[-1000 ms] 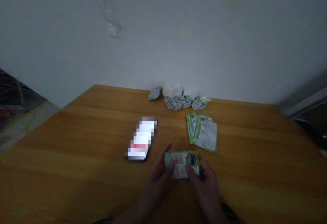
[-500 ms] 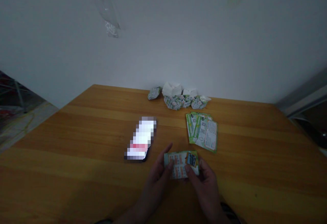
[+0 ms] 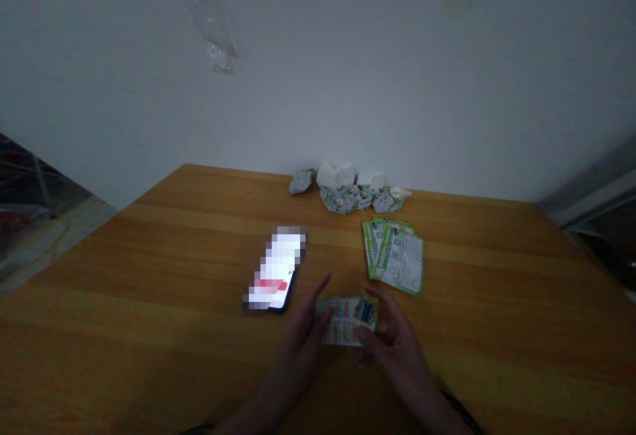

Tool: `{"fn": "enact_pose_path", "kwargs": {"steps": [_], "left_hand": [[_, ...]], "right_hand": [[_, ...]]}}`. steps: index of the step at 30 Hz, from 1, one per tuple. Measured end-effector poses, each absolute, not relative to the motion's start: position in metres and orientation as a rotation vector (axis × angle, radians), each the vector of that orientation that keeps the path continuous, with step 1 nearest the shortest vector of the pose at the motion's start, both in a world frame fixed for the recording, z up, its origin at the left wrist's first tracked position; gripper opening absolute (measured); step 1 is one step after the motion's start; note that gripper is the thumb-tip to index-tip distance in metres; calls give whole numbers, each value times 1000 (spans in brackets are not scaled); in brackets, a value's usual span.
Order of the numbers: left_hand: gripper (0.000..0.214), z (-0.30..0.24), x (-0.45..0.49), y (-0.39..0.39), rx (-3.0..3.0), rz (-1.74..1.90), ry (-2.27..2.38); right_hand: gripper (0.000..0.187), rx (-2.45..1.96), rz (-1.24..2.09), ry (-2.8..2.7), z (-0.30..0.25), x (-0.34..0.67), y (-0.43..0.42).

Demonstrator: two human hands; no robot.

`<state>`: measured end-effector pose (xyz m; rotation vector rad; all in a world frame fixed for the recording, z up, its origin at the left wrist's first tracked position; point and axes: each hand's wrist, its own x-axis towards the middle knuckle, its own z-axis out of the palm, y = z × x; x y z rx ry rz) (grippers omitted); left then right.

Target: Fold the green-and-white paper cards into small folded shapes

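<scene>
The left hand and the right hand are both near the front of the wooden surface, and between them is one printed card. The left thumb presses on the card's left edge, and the right hand pinches its lower right corner, with the fingers curved. I cannot tell if the card touches the surface. Nothing stands between the hands and the card. Left of the hands lies a phone with a lit, blurred screen. Right and farther ahead lies a stack of green cards, fanned a little. Crumpled paper sits against the wall, where a strip of clear plastic hangs.
</scene>
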<state>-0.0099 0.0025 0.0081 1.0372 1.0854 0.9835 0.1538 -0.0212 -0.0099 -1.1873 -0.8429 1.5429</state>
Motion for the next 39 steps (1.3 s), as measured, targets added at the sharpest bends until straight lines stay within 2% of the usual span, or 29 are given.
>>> {"fn": "enact_pose_path", "kwargs": {"steps": [3, 7, 9, 14, 17, 22, 25, 29, 31, 32, 34, 37, 38, 39], "left_hand": [[58, 8, -11, 4, 1044, 981, 1100], [57, 9, -11, 4, 1052, 996, 1105], [58, 9, -9, 3, 1054, 988, 1089], [80, 7, -7, 8, 1088, 928, 1178], [82, 8, -12, 12, 1084, 890, 1175], [92, 16, -19, 14, 854, 833, 831], [96, 14, -16, 15, 807, 878, 809], [83, 11, -16, 18, 884, 941, 1044], [75, 13, -22, 20, 920, 864, 1043], [73, 14, -25, 20, 928, 799, 991], [67, 17, -31, 20, 907, 658, 858], [68, 17, -32, 17, 856, 537, 741], [71, 16, -30, 16, 825, 543, 742], [75, 16, -27, 16, 788, 575, 762]], "right_hand": [[68, -1168, 1522, -815, -13, 156, -19], [77, -1125, 1573, -841, -16, 156, -17], [75, -1171, 1522, -814, -18, 153, -17], [66, -1280, 1407, -798, -23, 143, -23], [66, -1286, 1400, -797, -22, 143, -26], [81, -1184, 1490, -781, -12, 155, -20], [89, -1190, 1472, -737, -8, 151, -20], [104, -1133, 1522, -812, 0, 148, -29], [117, -1131, 1572, -980, 8, 157, -32], [116, -1164, 1557, -1063, 11, 165, -32], [92, -1196, 1486, -1276, 17, 181, -29], [24, -1155, 1394, -1550, 18, 195, -22], [15, -1123, 1373, -1581, 16, 195, -20], [15, -1102, 1344, -1579, 13, 193, -20]]}}
